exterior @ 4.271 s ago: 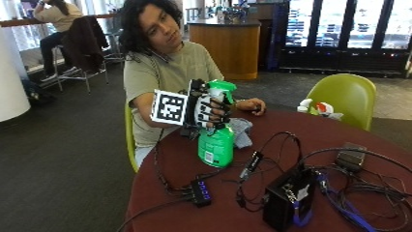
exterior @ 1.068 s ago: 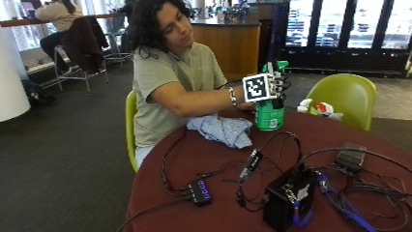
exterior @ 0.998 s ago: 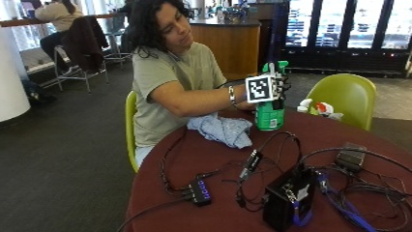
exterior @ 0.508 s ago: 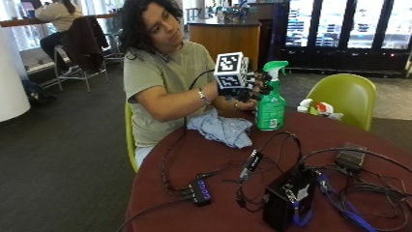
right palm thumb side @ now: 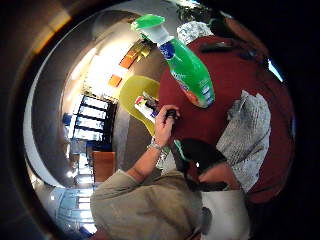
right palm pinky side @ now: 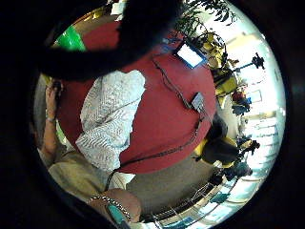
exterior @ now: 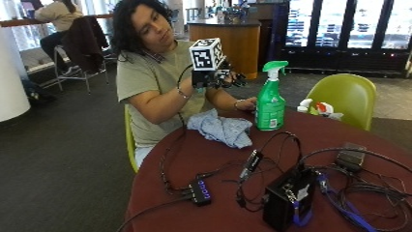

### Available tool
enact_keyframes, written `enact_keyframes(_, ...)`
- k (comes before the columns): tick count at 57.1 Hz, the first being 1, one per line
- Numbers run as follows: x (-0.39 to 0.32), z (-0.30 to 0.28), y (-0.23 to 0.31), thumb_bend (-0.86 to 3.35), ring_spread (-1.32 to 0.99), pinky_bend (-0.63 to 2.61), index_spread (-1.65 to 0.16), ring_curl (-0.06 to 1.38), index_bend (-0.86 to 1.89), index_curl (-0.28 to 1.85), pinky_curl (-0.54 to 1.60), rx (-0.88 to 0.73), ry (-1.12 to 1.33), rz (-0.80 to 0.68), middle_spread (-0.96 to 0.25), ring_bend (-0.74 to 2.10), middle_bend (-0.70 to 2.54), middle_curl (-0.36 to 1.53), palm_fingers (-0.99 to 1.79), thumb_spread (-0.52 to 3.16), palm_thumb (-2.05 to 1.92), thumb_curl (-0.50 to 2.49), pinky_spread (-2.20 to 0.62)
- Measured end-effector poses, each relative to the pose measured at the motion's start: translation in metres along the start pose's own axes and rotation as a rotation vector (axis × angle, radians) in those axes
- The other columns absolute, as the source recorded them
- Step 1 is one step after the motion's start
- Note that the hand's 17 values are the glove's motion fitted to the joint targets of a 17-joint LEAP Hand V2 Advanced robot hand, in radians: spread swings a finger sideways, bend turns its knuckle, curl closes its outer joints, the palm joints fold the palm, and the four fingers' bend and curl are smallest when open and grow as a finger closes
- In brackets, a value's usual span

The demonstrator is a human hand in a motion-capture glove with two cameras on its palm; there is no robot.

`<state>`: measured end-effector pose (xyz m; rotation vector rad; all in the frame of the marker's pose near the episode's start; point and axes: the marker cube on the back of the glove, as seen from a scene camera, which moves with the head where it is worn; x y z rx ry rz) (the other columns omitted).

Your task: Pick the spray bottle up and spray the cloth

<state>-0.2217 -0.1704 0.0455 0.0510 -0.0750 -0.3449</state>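
The green spray bottle (exterior: 270,104) with a white neck stands upright on the round dark-red table (exterior: 212,203), at its far side. A crumpled light blue-grey cloth (exterior: 222,128) lies on the table just left of it. My gloved right hand (exterior: 222,78) is raised in the air above and behind the cloth, apart from the bottle, fingers relaxed and holding nothing. The bare left hand (exterior: 246,103) rests beside the bottle's base. The thumb side palm view shows the bottle (right palm thumb side: 187,70), the cloth (right palm thumb side: 247,137) and the bare hand (right palm thumb side: 166,122); the little finger side shows the cloth (right palm pinky side: 112,117).
A black box (exterior: 286,198), a small hub (exterior: 201,191) and several tangled cables (exterior: 360,188) cover the near and right parts of the table. A yellow-green chair (exterior: 344,96) stands behind the table, with a small white and red object (exterior: 318,107) in front of it.
The gloved hand, which held the bottle upright on the table a second ago, has let go and moved up and to the left. The bottle stays standing beside the cloth.
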Motion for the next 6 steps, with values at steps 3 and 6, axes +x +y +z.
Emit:
enact_keyframes(3,-0.0034,0.0055,-0.0074,-0.03,-0.04,0.15,-0.41,0.32,0.19,0.35,0.30,0.002,0.000,0.009,0.00,0.20,0.19,0.34,0.36,0.99,0.59,0.42,0.22)
enact_keyframes(6,-0.0024,0.0074,-0.0070,-0.03,-0.04,0.16,-0.41,0.32,0.19,0.35,0.29,-0.003,0.001,0.010,-0.01,0.20,0.19,0.34,0.36,0.99,0.60,0.41,0.22)
